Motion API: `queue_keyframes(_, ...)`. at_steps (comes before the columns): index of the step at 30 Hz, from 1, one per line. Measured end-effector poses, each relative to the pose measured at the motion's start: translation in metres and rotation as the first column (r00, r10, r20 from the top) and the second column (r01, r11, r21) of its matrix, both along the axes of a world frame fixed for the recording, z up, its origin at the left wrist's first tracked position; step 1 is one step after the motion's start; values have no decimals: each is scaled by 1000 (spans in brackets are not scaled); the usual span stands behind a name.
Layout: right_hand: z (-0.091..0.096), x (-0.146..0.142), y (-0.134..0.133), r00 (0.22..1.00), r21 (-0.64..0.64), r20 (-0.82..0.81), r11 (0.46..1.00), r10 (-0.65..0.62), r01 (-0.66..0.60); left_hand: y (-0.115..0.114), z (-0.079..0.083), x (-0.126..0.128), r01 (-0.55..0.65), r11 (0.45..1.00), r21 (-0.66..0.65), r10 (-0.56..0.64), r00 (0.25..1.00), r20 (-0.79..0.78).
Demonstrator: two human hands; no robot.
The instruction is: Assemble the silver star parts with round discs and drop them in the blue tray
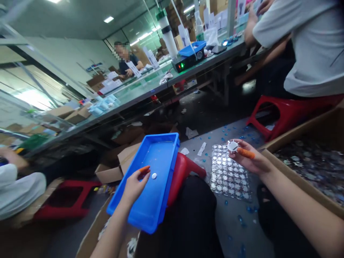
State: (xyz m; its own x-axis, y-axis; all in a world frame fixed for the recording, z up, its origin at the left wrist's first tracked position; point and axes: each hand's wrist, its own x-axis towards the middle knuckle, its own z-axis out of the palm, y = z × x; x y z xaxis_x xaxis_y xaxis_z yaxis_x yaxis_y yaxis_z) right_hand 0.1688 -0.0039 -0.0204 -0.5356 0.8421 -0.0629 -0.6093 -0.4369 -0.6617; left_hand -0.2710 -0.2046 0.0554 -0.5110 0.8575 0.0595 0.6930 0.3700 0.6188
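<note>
My left hand [137, 182] is over the blue plastic tray [158, 204], with an orange finger cover on one finger. Its thumb and forefinger are a little apart, with nothing visible between them. Just right of its fingertips, a small white disc [154, 176] lies in the tray. Between the fingers of my right hand [249, 159] is a round white part with small prongs around its rim [232, 146]. An orange cover sits on a finger of this hand too. Below it, a clear plastic sheet [229, 175] carries rows of similar silvery-white pieces on the floor.
A cardboard box [266, 157] full of small shiny parts stands at right. The tray rests over a red stool [185, 168]. Another open box [88, 240] is at lower left. Blue bits litter the floor. Co-workers sit along a green-topped bench [139, 87] and on red stools.
</note>
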Motion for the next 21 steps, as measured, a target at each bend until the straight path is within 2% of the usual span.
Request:
queue_keyframes(3, 0, -6, -1, 1000, -2, 0, 1000, 14, -14, 2, -33, -32, -3, 997, -75, 1, 1000, -26)
queue_keyframes(6, 2, -10, -1, 1000, -7, -8, 1000, 21, -21, 8, -58, -35, -10, 997, -82, 6, 999, -48)
queue_keyframes(12, 8, -13, -2, 1000, -23, 8, 999, 27, -27, 14, -83, -26, -66, 997, -35, 65, 997, -50)
queue_keyframes(15, 8, -11, -1, 999, -21, -11, 999, 30, -30, 14, -87, -22, -134, 991, 10, 134, 990, -32)
queue_keyframes(17, 9, -11, -1, 999, -15, -31, 999, 31, -31, 13, -82, -18, -155, 987, 45, 155, 988, 6)
queue_keyframes(19, 9, -12, -1, 999, -12, -47, 1000, 25, -25, 16, -70, -13, -157, 983, 95, 153, 987, 52)
queue_keyframes(21, 8, -15, -2, 998, 1, -61, 1000, 24, -24, 26, -49, 0, -151, 976, 154, 139, 987, 86)
